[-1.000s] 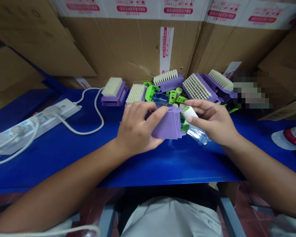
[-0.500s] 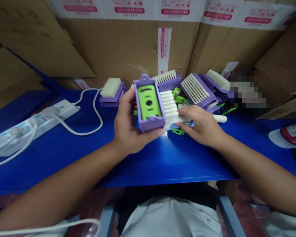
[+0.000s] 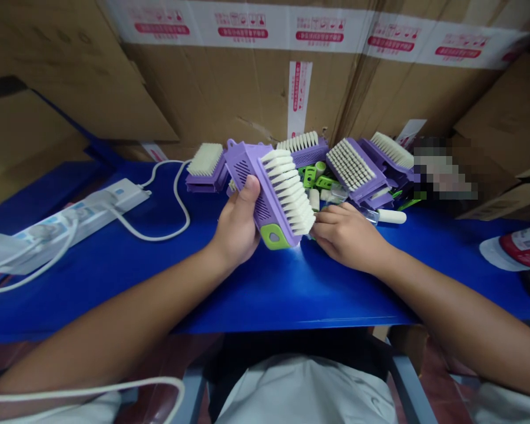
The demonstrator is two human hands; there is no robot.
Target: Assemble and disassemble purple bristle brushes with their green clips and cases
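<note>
A purple brush is gripped tilted in the closed left hand, green insert already seated, the right hand curled at its bristle end — grip cannot be told — while loose green parts lie unfitted just beyond, among finished brushes.

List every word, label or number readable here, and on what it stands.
No text can be read.
On the red-and-white tape across the cardboard boxes: print too blurred.
On the power strip: markings too small.
On the red-and-white packet: label blurred.
On the purple brush: no print shows.
</note>
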